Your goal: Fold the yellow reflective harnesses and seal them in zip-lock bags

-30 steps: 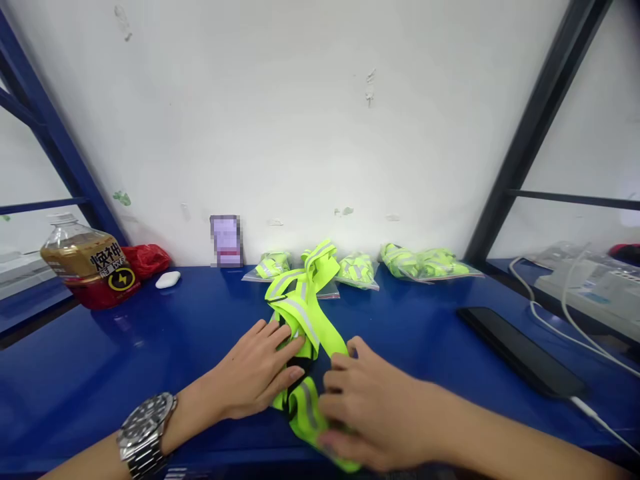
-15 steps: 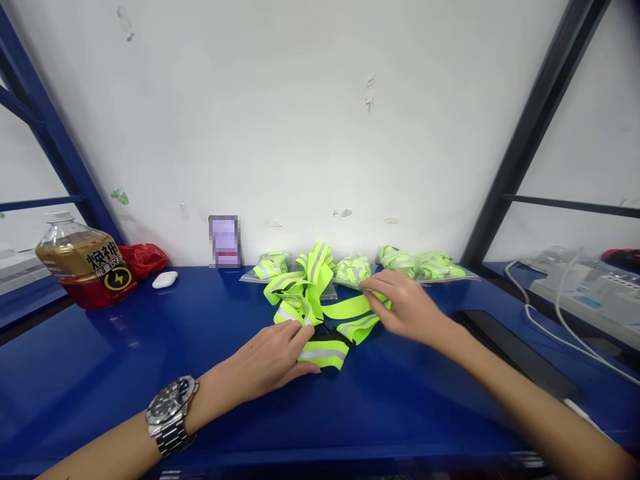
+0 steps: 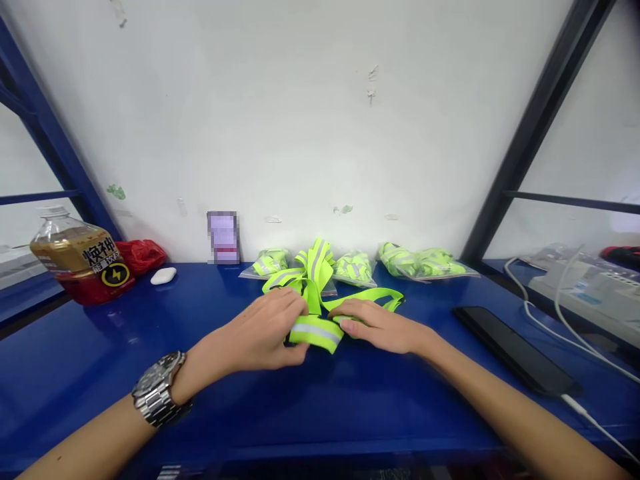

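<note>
A neon-yellow reflective strap (image 3: 316, 331) with a grey stripe and black parts lies loosely heaped on the blue table (image 3: 320, 413). My left hand (image 3: 265, 330), with a watch on its wrist, is closed on the strap's near folded section at its left end. At the right end of that section, my right hand (image 3: 377, 325) has its bent fingers and thumb on the band. A loop of strap stretches out behind my right hand, and upright loops stand behind my left. The fingers partly hide the band where they hold it.
Clear bags of similar straps (image 3: 354, 268) line the wall. To the left are a drink bottle (image 3: 83, 257), a red plastic bag (image 3: 143, 256), a white case (image 3: 163, 275) and an upright blurred screen (image 3: 224, 238). A cabled black phone (image 3: 515, 350) lies right, near a power strip (image 3: 575, 293).
My right hand has come left and nearer, from the loop at right to the front section. My left hand has shifted slightly left, and the front section has turned a little.
</note>
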`<state>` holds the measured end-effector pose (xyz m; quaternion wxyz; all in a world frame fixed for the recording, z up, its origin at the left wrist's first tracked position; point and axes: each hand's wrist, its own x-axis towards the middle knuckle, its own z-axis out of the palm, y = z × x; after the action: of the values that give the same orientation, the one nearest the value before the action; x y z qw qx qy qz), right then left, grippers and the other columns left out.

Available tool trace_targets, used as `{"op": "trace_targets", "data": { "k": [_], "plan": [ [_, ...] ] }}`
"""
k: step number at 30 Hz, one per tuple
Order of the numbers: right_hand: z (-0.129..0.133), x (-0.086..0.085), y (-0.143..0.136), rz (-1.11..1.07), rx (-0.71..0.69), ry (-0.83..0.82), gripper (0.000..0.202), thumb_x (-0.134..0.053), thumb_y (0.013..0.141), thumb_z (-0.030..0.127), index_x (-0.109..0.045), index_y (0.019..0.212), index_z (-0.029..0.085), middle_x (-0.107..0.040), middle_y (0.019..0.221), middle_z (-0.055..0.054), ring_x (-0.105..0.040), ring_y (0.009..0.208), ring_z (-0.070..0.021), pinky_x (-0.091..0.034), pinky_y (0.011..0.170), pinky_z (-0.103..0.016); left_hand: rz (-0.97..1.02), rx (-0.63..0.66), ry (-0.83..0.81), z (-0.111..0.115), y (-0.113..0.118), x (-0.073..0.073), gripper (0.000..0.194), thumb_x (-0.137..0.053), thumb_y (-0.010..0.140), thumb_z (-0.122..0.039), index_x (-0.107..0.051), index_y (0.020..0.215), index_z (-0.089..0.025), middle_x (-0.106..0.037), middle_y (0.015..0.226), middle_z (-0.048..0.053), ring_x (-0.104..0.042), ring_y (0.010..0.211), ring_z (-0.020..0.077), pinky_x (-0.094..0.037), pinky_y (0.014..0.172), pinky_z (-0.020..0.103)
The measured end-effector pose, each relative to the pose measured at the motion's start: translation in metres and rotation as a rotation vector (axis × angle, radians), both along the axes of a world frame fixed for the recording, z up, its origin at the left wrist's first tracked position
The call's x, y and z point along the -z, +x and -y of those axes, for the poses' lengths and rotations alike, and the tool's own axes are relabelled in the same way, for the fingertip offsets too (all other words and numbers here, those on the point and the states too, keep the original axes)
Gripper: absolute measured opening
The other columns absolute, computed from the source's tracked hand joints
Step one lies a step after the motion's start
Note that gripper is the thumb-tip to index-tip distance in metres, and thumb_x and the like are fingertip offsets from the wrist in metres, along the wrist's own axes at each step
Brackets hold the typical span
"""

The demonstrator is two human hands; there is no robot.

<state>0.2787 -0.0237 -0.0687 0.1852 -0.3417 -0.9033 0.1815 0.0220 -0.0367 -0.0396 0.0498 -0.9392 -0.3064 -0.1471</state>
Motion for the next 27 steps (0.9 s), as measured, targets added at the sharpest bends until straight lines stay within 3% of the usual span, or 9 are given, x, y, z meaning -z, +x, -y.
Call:
{"op": "trace_targets", "data": {
  "k": [3,6,9,11,13,16,20,24,27],
  "plan": [
    [0.004,0.003,-0.002,-0.041,0.098,-0.075,0.062,-0.053,0.085,0.059,-0.048,0.131,0.018,-0.057,0.127,-0.014,-0.055,0.111,-0.0299,-0.043,0.09,-0.042,0.132,-0.066,-0.089,-0.004,0.007,-0.016,0.028,-0.056,0.081,-0.037,-0.051,0.101,-0.018,-0.061,0.086,0.004,-0.057,0.074,0.0185,-0.043,0.064,0.03],
    [0.006,0.006,-0.014,-0.17,0.172,-0.015,0.074,-0.068,0.071,0.059,-0.048,0.13,0.018,-0.058,0.122,-0.013,-0.056,0.107,-0.031,-0.044,0.088,-0.043,0.223,-0.066,-0.165,-0.011,0.018,-0.026,0.029,-0.054,0.084,-0.043,-0.054,0.101,-0.019,-0.063,0.085,0.003,-0.058,0.073,0.0171,-0.044,0.065,0.029],
    [0.002,0.005,-0.026,-0.33,0.175,-0.007,0.05,-0.066,0.076,0.054,-0.06,0.109,0.017,-0.065,0.101,-0.008,-0.06,0.091,-0.0253,-0.047,0.081,-0.038,0.282,-0.076,-0.241,-0.023,0.028,-0.028,0.03,-0.054,0.086,-0.044,-0.056,0.101,-0.018,-0.065,0.089,0.004,-0.061,0.075,0.0173,-0.046,0.067,0.03],
    [-0.003,0.003,-0.033,-0.478,0.173,-0.161,0.038,-0.058,0.083,0.053,-0.062,0.093,0.017,-0.066,0.082,-0.004,-0.062,0.074,-0.0208,-0.049,0.069,-0.033,0.364,-0.121,-0.181,-0.033,0.032,-0.025,0.035,-0.054,0.086,-0.049,-0.056,0.102,-0.018,-0.065,0.092,0.006,-0.061,0.08,0.0193,-0.047,0.07,0.033],
    [-0.008,0.001,-0.037,-0.674,0.192,-0.352,0.037,-0.057,0.084,0.054,-0.061,0.086,0.017,-0.064,0.073,-0.002,-0.061,0.064,-0.0184,-0.05,0.061,-0.031,0.466,-0.171,0.025,-0.041,0.032,-0.017,0.034,-0.05,0.09,-0.048,-0.055,0.102,-0.017,-0.064,0.098,0.009,-0.058,0.091,0.0228,-0.046,0.08,0.039],
    [-0.015,0.001,-0.042,-0.914,0.216,-0.557,0.039,-0.062,0.079,0.055,-0.061,0.081,0.016,-0.064,0.067,-0.002,-0.06,0.055,-0.0166,-0.05,0.058,-0.031,0.466,-0.099,0.288,-0.042,0.029,-0.001,0.024,-0.046,0.093,-0.037,-0.055,0.102,-0.016,-0.061,0.105,0.012,-0.053,0.102,0.025,-0.042,0.09,0.044],
    [-0.017,0.007,-0.046,-1.074,0.248,-0.705,0.042,-0.068,0.074,0.056,-0.063,0.076,0.014,-0.063,0.064,-0.003,-0.058,0.054,-0.0156,-0.047,0.055,-0.029,0.279,0.064,0.291,-0.034,0.025,0.02,0.04,-0.057,0.087,-0.04,-0.051,0.117,-0.015,-0.058,0.114,0.014,-0.053,0.106,0.0274,-0.043,0.091,0.045],
    [-0.017,0.016,-0.046,-1.122,0.254,-0.745,0.042,-0.073,0.07,0.053,-0.067,0.078,0.012,-0.065,0.068,-0.004,-0.058,0.062,-0.015,-0.046,0.06,-0.027,0.26,0.049,0.313,-0.034,0.022,0.032,0.042,-0.057,0.086,-0.036,-0.049,0.121,-0.013,-0.057,0.117,0.016,-0.053,0.11,0.0292,-0.044,0.093,0.047],
    [-0.019,0.019,-0.044,-1.107,0.267,-0.68,0.039,-0.075,0.07,0.05,-0.067,0.075,0.012,-0.064,0.072,-0.003,-0.055,0.066,-0.0133,-0.042,0.064,-0.025,0.226,0.069,0.3,-0.037,0.02,0.036,0.039,-0.055,0.088,-0.033,-0.048,0.12,-0.013,-0.056,0.121,0.016,-0.053,0.112,0.0292,-0.046,0.093,0.047]
  ]
}}
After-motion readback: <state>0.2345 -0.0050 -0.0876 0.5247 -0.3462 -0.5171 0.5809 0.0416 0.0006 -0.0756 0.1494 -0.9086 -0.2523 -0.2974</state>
